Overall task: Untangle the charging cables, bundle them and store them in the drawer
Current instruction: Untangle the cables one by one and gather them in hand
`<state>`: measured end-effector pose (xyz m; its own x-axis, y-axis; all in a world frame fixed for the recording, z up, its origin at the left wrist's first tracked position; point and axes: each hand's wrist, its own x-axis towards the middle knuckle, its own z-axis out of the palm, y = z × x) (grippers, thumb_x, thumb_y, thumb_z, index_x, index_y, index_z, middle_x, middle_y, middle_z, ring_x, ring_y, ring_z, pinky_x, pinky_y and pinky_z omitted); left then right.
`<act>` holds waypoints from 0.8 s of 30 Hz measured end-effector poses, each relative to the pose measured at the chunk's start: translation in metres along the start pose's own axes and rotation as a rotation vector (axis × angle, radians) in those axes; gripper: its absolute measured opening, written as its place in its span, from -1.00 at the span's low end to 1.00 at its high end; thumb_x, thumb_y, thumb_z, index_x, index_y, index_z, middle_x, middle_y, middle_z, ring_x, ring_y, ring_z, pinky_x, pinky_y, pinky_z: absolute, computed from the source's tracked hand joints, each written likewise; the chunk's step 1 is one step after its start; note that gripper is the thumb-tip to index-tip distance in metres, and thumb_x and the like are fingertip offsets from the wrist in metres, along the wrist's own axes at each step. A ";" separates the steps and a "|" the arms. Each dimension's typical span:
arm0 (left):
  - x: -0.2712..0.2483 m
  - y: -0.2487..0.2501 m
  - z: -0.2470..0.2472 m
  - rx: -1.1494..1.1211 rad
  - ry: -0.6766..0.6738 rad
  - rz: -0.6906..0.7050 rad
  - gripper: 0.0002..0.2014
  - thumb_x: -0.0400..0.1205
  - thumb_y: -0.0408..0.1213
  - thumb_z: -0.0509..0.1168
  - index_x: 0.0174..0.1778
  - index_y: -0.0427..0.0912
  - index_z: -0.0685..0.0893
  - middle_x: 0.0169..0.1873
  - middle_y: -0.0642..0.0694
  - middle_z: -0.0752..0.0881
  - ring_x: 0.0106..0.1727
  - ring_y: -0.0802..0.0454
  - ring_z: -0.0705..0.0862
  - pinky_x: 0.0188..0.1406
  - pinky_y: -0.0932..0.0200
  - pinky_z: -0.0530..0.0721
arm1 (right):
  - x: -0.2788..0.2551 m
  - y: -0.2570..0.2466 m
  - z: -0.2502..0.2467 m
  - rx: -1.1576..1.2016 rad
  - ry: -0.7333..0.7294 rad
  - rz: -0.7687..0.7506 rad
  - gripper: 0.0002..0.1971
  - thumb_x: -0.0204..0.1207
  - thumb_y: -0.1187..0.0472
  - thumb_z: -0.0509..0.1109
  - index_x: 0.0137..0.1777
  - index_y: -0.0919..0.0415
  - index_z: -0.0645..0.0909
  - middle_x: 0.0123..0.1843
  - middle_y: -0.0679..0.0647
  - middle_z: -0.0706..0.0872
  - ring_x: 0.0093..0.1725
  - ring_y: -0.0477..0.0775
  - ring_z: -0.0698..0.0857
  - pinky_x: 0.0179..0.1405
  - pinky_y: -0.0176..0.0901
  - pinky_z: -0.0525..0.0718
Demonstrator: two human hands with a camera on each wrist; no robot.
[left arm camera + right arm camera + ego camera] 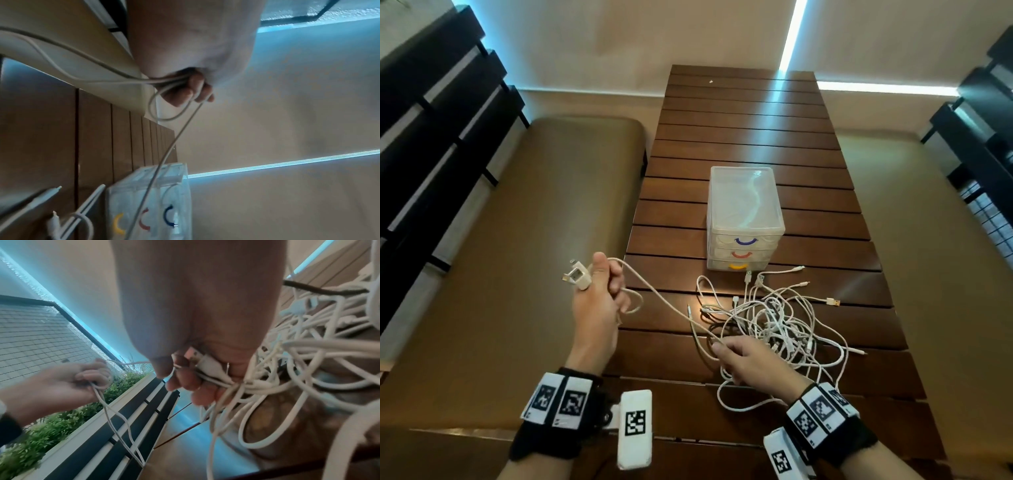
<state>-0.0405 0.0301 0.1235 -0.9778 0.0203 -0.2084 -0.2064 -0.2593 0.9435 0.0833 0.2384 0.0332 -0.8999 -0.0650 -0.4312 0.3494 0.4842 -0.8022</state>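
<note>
A tangle of white charging cables [774, 318] lies on the slatted wooden table [756, 113], in front of a small clear drawer unit [744, 219] with blue, red and yellow handles. My left hand [602, 294] is raised off the table's left edge and grips one white cable [654, 291], a white multi-plug end [578, 275] sticking out past the thumb. That cable runs down to my right hand [736, 356], which holds it at the near edge of the tangle. In the right wrist view the fingers [185, 382] curl round a white USB plug [207, 363] and several strands.
A padded brown bench [534, 257] runs along the table's left side, another on the right [928, 257]. Dark slatted railings [441, 120] stand behind the left bench. All three drawers look closed.
</note>
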 end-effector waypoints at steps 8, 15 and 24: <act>-0.019 -0.045 -0.010 1.015 -0.171 0.197 -0.56 0.78 -0.41 0.10 0.58 -0.05 0.49 0.41 0.17 0.55 0.18 0.27 0.64 0.09 0.43 0.55 | -0.006 -0.017 -0.004 -0.291 0.082 0.050 -0.51 0.77 -0.09 0.09 -0.31 0.15 0.57 -0.34 0.01 0.65 -0.31 -0.02 0.60 -0.18 -0.05 0.52; -0.049 -0.067 0.018 1.281 -0.772 0.068 -0.57 0.78 -0.24 0.13 0.47 0.36 0.52 0.23 0.07 0.74 0.28 -0.02 0.70 0.13 0.18 0.65 | -0.005 -0.029 -0.002 -0.269 0.000 -0.014 -0.60 0.77 -0.11 0.10 -0.30 -0.08 0.52 -0.31 -0.14 0.62 -0.29 -0.15 0.59 -0.32 -0.23 0.45; -0.035 -0.043 0.009 0.838 -0.368 0.165 -0.66 0.81 -0.29 0.14 -0.19 0.18 0.66 -0.31 0.07 0.71 -0.29 0.07 0.68 -0.30 0.39 0.60 | -0.009 -0.014 -0.001 -0.261 -0.060 0.059 -0.59 0.72 -0.14 0.21 -0.31 0.05 0.55 -0.37 -0.07 0.62 -0.39 -0.06 0.59 -0.33 -0.10 0.54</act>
<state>0.0024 0.0493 0.0925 -0.9169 0.3876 -0.0951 0.1189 0.4929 0.8619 0.0867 0.2337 0.0487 -0.8605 -0.0780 -0.5035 0.3144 0.6964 -0.6451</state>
